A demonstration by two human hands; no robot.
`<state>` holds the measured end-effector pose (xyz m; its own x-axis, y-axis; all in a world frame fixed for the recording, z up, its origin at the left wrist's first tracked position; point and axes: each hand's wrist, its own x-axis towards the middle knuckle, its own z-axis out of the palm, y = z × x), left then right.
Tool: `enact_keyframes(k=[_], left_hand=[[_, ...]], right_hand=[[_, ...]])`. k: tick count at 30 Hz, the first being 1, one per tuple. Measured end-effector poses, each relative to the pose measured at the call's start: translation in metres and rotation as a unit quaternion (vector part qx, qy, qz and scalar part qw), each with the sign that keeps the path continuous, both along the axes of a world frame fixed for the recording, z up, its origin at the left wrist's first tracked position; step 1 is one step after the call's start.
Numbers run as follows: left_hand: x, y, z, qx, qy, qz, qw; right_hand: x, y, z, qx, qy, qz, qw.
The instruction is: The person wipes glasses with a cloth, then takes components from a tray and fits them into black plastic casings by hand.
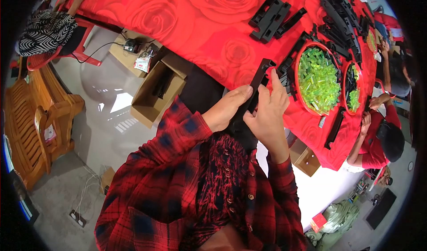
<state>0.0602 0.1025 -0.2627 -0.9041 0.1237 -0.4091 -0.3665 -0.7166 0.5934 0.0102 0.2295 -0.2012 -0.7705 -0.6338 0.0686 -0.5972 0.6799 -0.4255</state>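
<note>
A long black plastic bar [259,76] with a channel-like shape is in my hands at the edge of the red table. My left hand [227,108] grips it from the left, the thumb laid along its side. On the other side, my right hand [271,113] has its fingers bent around the bar, with the index finger stretched toward its far end. The bar's lower end is partly hidden by my hands. To the right, small translucent yellow-green pieces [319,79] fill a round red basket [296,88]. Several black plastic bars [270,17] lie together beyond my hands.
The table has a red rose-patterned cloth [191,37]. A smaller red basket [346,104] holds black and green pieces. More black parts [333,22] are piled at the far right. An open cardboard box [142,102] stands left. Other people sit left and right.
</note>
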Motion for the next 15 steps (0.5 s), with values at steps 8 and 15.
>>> enact_keyframes(k=[8,15], left_hand=[[0.002,0.000,-0.011,0.073,0.000,0.031,0.997],[0.002,-0.001,-0.007,0.057,-0.034,0.042,0.997]], right_hand=[[0.000,0.000,-0.011,-0.061,0.009,-0.022,0.998],[0.001,-0.001,-0.013,-0.095,0.010,-0.031,0.995]])
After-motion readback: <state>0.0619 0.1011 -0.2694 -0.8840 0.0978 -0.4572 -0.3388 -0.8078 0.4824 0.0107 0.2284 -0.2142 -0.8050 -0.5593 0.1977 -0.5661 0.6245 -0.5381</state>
